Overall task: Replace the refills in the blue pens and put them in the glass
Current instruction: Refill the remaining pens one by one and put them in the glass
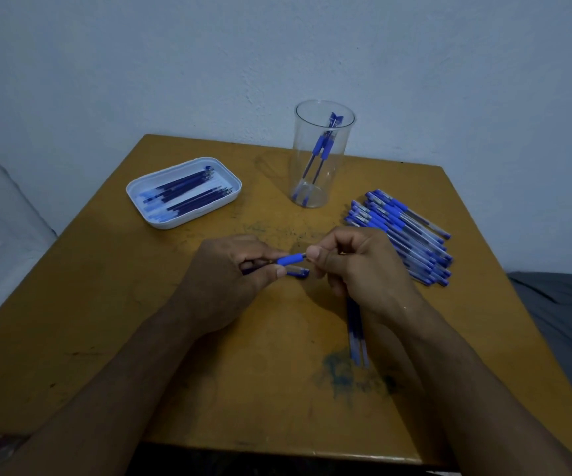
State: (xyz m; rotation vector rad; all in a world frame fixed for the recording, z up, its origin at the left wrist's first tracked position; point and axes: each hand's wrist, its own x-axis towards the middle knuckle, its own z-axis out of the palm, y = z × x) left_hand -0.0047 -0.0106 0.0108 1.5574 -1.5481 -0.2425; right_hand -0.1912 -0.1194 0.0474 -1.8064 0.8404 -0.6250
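Left grip: the left hand (229, 269) was clenched round the barrel of the blue pen (289, 260), thumb on top; a pen cap (297, 272) showed just under its fingertips, whether held or lying on the tabletop (113, 304) could not be told.
Right grip: the right hand (353, 266) pinched the pen's tip end between thumb and forefinger, and its lower fingers were curled round two loose refills (356, 334) that hung down toward the tabletop.
Pen in hand: held level between both hands, above the middle of the tabletop, well short of the glass (322, 156).
Risk, tip: the nose piece looked small and mostly hidden under the thumb; a slack pinch while twisting would probably let it drop and roll.
Risk, refills: with one hand doing two jobs, the hanging refills might slip out, or a spent one be mistaken for a fresh one.
Risk, ink: blue smears already marked the tabletop; a bare refill point could add more or stain fingers.
Glass: upright near the far edge, holding a few blue pens standing slanted.
Tray: the white tray (140, 190), far left, held dark refills lying side by side.
Pen pile: capped pens (405, 235) lay heaped on the right, beside the glass, apparently waiting.
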